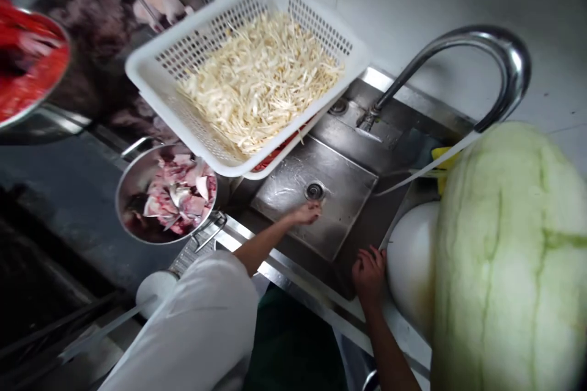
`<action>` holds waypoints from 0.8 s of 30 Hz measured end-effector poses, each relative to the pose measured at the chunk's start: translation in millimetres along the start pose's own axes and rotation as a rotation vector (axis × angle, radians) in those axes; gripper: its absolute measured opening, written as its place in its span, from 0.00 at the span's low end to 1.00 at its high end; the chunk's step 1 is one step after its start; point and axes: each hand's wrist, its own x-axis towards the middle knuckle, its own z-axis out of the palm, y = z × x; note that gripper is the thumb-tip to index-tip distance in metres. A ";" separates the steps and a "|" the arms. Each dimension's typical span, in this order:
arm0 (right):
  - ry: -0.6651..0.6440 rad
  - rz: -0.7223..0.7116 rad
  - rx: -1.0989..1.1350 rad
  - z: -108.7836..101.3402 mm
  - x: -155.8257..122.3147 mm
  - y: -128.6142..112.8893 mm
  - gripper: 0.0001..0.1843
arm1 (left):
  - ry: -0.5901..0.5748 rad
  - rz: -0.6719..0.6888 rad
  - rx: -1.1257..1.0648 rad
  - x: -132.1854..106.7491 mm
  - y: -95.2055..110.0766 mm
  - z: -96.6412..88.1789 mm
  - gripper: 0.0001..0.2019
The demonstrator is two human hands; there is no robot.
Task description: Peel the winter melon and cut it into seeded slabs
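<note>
My left hand [306, 213] reaches over the metal sink [337, 162], just below the drain [314, 190]. Its fingers are pressed together, with a tiny pale bit at their tips that is too small to name. At the sink's right side, my right hand [369, 269] has its fingers curled in close to the edge, beside a rounded white thing [415, 256]; whether it grips anything is hidden. A white perforated basket [160, 95] heaped with bean sprouts [266, 82] sits above the sink's upper left, on top of another container with something red in it.
A curved metal faucet [481, 36] with a pale hose end arches over the sink. A huge winter melon [509, 250] fills the right. A metal pot [120, 195] of raw meat pieces [181, 195] stands left, with a red-filled bowl [68, 61] farther up. Something yellow [443, 162] lies behind the melon.
</note>
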 end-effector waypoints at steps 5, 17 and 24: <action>-0.059 -0.050 -0.030 3.4 1.7 4.5 0.11 | -0.537 0.344 -0.601 -115.8 59.0 -33.3 0.12; 0.013 -0.101 -0.132 7.0 6.5 -1.4 0.12 | 0.567 0.290 0.865 -59.9 189.9 -280.0 0.62; 0.010 -0.034 -0.089 12.5 5.0 -2.3 0.12 | 0.705 0.301 0.918 -17.5 168.2 -277.7 0.61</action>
